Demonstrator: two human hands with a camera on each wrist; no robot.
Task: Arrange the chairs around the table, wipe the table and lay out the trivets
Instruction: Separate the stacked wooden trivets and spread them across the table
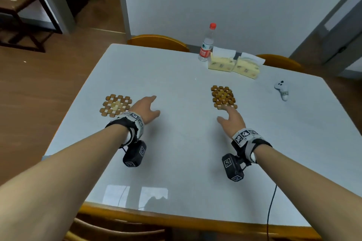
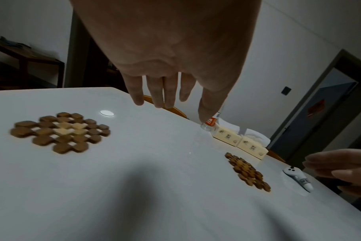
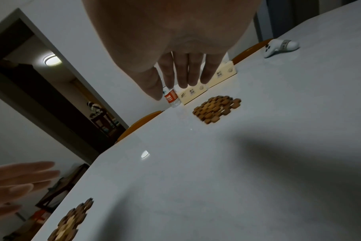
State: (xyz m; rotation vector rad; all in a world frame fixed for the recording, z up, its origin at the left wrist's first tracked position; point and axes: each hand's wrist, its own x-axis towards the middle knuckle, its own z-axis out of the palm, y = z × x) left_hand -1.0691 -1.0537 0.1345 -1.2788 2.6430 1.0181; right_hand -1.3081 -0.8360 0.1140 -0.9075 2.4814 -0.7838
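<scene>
- Head view: two wooden trivets are seen flat on the table (image 1: 176, 143). Left trivet (image 1: 115, 105) sits at about 10 o'clock from table centre, right trivet (image 1: 223, 97) at about 2 o'clock, well apart.
- Step judged in hand: final placement of the trivets. For a clean result, both are best squared to the near table edge and kept level with each other; the right trivet appears turned slightly off the left one's angle.
- Any nudge is best made with flat fingertips on the trivet edge, sliding rather than lifting, since the linked blocks look loose enough to flex.
- Look: left trivet is dark brown blocks with a pale centre (image 2: 69, 128); right trivet is uniform mid-brown (image 3: 216, 108). Both are open lattices of small rounded blocks.
- Left hand (image 1: 146, 108) is held just beside the left trivet at its 3 o'clock, fingers straight and spread, nothing held.
- Right hand (image 1: 232, 118) is at the right trivet's 6 o'clock, fingers extended; whether the fingertips touch its near edge cannot be told. Nothing is gripped.
- Far side, 12 to 1 o'clock: water bottle (image 1: 206, 45), two tissue boxes (image 1: 234, 63). White controller (image 1: 282, 90) at 3 o'clock.
- Chair backs (image 1: 156, 41) are tucked at the far edge.
</scene>
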